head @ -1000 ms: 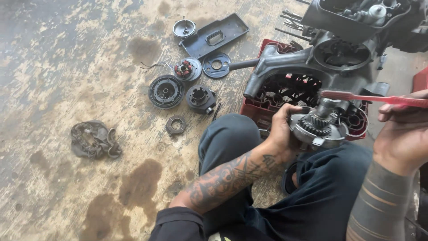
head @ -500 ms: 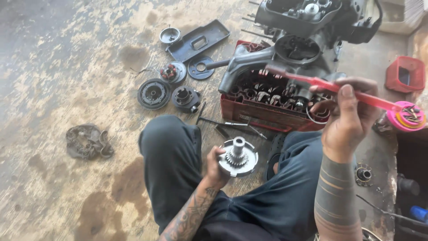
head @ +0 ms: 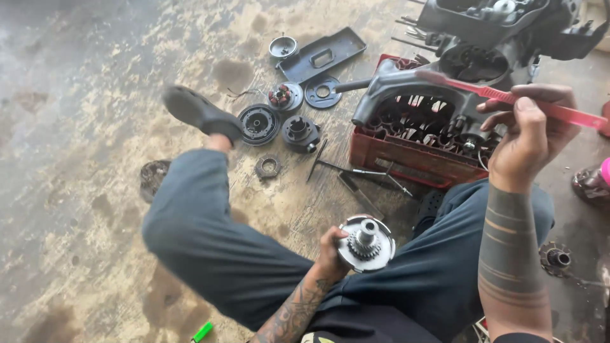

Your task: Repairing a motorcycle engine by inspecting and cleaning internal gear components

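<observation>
Hands working over a stained concrete floor.
Left hand [head: 330, 254] is gripping a toothed metal gear assembly [head: 365, 242] at lower centre; right hand [head: 527, 136] is pinching a red brush handle [head: 546, 109] at upper right, above a red crate [head: 413, 152]; loose round parts [head: 279, 124] are lying scattered on the oil-stained floor [head: 82, 127].

A red plastic crate [head: 406, 155] sits on the stained concrete floor [head: 82, 95] at centre right, and a dark engine casing [head: 483, 44] rests on its far side. Left of the crate, a flat black cover plate [head: 324, 54] lies at the far edge, with a small round metal cup [head: 283, 46] just beside its left end. Nearer lie a black ring-shaped disc [head: 322, 93], a round part with a reddish centre [head: 283, 96], a black ribbed disc [head: 258, 124] and a black hub [head: 300, 132]. A small toothed ring [head: 268, 167] lies nearer still. Thin metal rods [head: 356, 171] lie against the crate's near side. A green object [head: 202, 332] lies at the near edge.
</observation>
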